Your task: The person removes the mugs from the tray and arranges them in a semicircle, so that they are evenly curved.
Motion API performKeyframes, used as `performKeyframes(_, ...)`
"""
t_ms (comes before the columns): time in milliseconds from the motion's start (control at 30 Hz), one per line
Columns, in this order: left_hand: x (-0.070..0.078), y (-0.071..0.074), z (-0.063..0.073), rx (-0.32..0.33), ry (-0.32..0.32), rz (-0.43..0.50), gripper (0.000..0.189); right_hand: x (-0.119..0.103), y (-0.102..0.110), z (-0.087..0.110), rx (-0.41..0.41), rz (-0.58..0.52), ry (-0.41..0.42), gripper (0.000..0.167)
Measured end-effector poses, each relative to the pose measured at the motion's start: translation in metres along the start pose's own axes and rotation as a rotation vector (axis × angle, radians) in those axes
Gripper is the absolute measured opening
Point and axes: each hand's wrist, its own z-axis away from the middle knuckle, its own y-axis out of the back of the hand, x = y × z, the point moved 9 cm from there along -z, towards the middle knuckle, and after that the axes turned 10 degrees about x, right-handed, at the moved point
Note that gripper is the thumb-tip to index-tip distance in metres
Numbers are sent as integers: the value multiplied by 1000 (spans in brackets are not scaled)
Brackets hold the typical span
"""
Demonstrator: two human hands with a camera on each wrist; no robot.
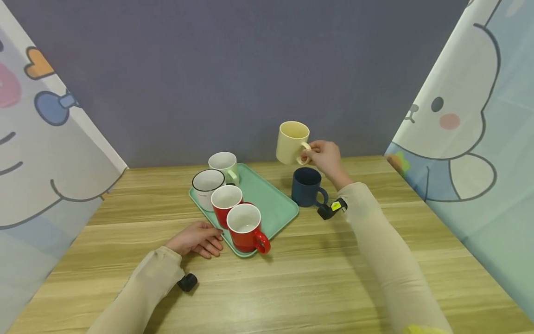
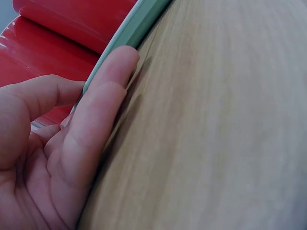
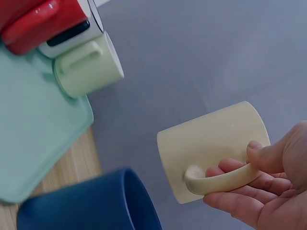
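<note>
My right hand (image 1: pixel 324 157) holds a pale yellow mug (image 1: pixel 288 146) by its handle, raised above and behind a dark blue mug (image 1: pixel 303 188) on the table. In the right wrist view, fingers pass through the yellow mug's handle (image 3: pixel 223 182) and the thumb lies on top. My left hand (image 1: pixel 196 239) is at the near left edge of a mint-green tray (image 1: pixel 273 202). Seen from the left wrist, the tray's rim (image 2: pixel 139 24) runs between thumb and fingers. A front red mug (image 1: pixel 242 234) stands on the tray close to that hand.
Behind the front red mug, another red mug (image 1: pixel 221 213), a white mug with a dark rim (image 1: pixel 204 197) and a pale green mug (image 1: pixel 227 171) line the tray's left side. The wooden table (image 1: pixel 292 292) ends at a grey backdrop (image 1: pixel 208 83), with cartoon-printed cloths (image 1: pixel 467 139) on both sides.
</note>
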Motion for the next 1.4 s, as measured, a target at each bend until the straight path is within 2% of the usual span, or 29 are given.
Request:
performKeyframes(300,0,0,1,1,-2,-8,29,16,27,-7,32,-7,-39,23)
performKeyframes(700,0,-4,2,3,8,-9,29,39,56,-7,49,57,-29,23)
performKeyframes(1033,2,-5,4,4,7,-11,27,66,60,1,17,97,-100,24)
performKeyframes(1167,1,-6,4,3,9,-10,26,75,57,6,-8,112,-106,26)
performKeyframes(1400,2,-4,4,15,7,-5,26,87,53,10,-1,85,-97,22)
